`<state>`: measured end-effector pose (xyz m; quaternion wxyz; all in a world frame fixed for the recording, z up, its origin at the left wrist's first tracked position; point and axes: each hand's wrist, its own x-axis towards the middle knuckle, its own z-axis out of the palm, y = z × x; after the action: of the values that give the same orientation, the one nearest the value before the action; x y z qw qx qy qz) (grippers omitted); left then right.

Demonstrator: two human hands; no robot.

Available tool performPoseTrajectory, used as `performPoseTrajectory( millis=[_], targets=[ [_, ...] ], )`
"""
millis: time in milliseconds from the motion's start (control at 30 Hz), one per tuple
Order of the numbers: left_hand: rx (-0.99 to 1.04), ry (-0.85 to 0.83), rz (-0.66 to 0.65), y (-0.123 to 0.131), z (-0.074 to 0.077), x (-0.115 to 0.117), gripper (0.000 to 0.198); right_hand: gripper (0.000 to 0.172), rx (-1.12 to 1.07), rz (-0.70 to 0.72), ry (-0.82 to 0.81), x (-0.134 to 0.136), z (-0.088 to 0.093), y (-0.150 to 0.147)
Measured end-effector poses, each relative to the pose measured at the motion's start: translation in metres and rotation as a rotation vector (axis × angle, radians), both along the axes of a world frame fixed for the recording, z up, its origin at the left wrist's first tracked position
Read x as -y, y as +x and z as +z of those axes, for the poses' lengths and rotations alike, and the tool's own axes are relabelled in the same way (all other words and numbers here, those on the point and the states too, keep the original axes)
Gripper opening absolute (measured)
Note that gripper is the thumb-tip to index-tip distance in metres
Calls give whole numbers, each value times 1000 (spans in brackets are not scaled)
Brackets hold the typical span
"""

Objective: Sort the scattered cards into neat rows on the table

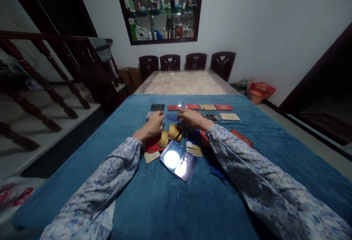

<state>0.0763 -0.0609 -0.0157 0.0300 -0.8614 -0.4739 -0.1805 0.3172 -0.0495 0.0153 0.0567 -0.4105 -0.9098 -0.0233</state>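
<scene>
My left hand [155,123] is over the left end of the nearer card row, fingers loosely bent and apart. A pale card [149,115] shows partly behind it. A blue card [172,117] lies between my hands. My right hand [193,118] has its bent fingers closed at that card's right end, hiding part of it. In front of my hands lies a loose heap: yellow-gold cards [175,132], red cards [154,144], cream cards [194,147] and bluish-grey cards [186,166] with glare on them. My right forearm hides part of the heap.
Behind is a row with a black card stack [157,106], red stacks [224,107] and a tan stack [207,107]. A black card [211,117] and a cream card [230,116] lie right of my hand. A blue cloth [176,210] covers the table; chairs [196,61] stand beyond.
</scene>
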Motion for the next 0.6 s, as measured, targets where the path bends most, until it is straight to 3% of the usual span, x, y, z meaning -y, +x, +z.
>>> performPoseTrajectory(
  millis=[333,500,600],
  targets=[
    [-70,-78,-114,38,8,58,25,34,-172,235,-16,7,-30,9],
    [-139,-131,-139,41,14,67,27,44,-208,334,-67,8,-40,10],
    [-160,-141,-153,40,15,67,28,53,-178,317,-83,7,-45,10]
  ],
)
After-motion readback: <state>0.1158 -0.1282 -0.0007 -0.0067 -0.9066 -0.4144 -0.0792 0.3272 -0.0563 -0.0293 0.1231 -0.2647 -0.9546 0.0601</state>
